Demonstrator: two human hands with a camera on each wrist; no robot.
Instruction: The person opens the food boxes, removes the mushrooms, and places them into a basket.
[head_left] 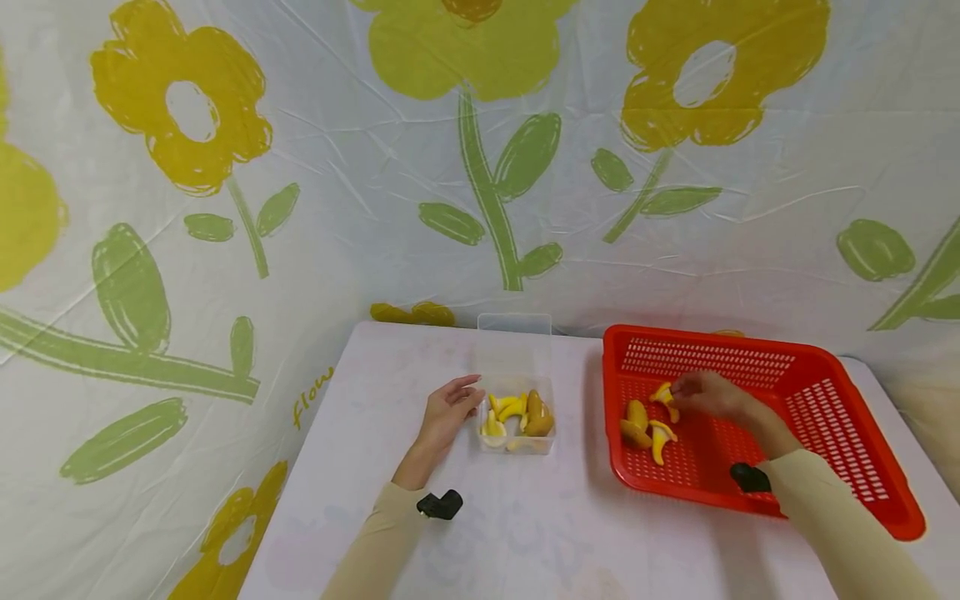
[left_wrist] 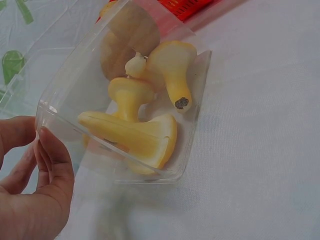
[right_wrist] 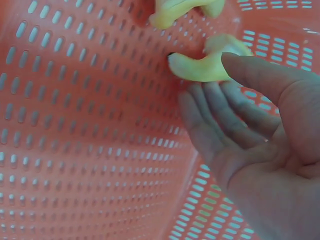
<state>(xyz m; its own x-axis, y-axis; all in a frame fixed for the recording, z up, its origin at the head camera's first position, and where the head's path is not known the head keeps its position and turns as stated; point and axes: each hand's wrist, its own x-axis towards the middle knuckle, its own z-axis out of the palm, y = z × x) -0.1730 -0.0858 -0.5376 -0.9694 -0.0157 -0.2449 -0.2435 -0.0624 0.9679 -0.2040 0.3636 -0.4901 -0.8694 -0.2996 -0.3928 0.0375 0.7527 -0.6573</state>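
Note:
My left hand (head_left: 450,408) is at the left side of a clear plastic box (head_left: 480,437), pinching its rim near a corner; the left wrist view shows the fingertips meeting at that edge. Inside lie several yellow mushrooms (left_wrist: 172,67) and a larger brown mushroom (left_wrist: 131,32). My right hand (head_left: 712,396) reaches into a red plastic basket (head_left: 720,496). In the right wrist view, its fingers extend along the lower edge of a curved yellow mushroom (right_wrist: 200,68), while the thumb overlaps the other side. A second yellow mushroom (head_left: 662,442) and brown mushrooms (head_left: 636,423) lie nearby.
Both containers stand on a table with a pale cloth (head_left: 480,533). Upright behind the box is its transparent lid (head_left: 514,337). A flower-printed fabric (head_left: 322,150) hangs behind and left of the table. The basket's slotted walls rise around my right hand.

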